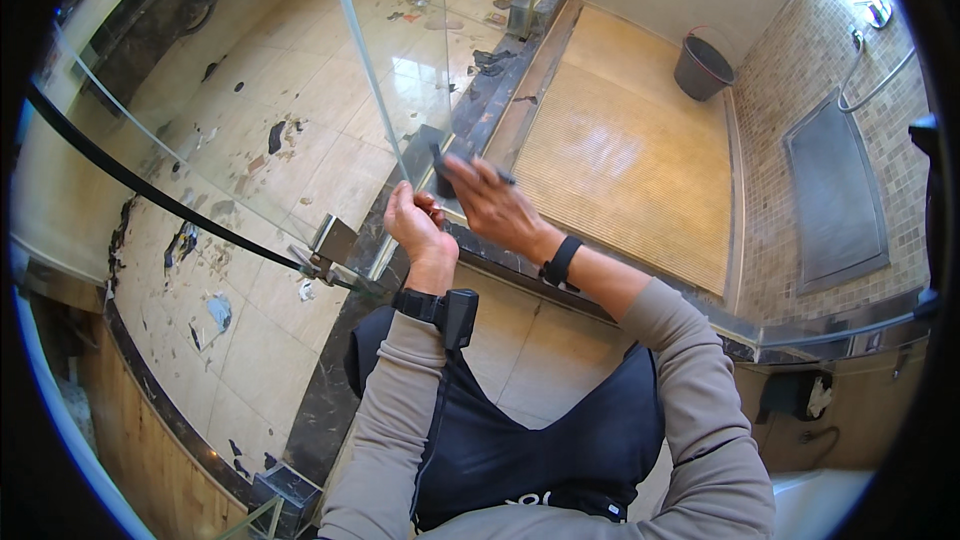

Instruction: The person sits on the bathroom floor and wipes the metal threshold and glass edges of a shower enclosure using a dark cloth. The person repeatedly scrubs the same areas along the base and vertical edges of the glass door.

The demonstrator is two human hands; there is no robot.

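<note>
My left hand (421,223) has its fingers curled at the bottom corner of an upright glass panel (364,52), beside its pale edge. Whether it pinches something small there I cannot tell. Close by on the right, my right hand (491,202) is blurred, with a dark hand tool (442,171) in its fingers; the tool's kind is unclear. Below both hands runs a dark marble curb (382,202) with a light strip along it. A metal glass hinge (334,240) sits to the left of my left hand, on another glass panel (217,187).
Black scraps and dirt (276,136) litter the tiled floor (322,90) at left. Right of the curb, a ribbed yellowish mat (622,157) covers the shower floor. A dark bucket (703,67) stands in its far corner. A shower hose (851,82) hangs on the mosaic wall (780,105).
</note>
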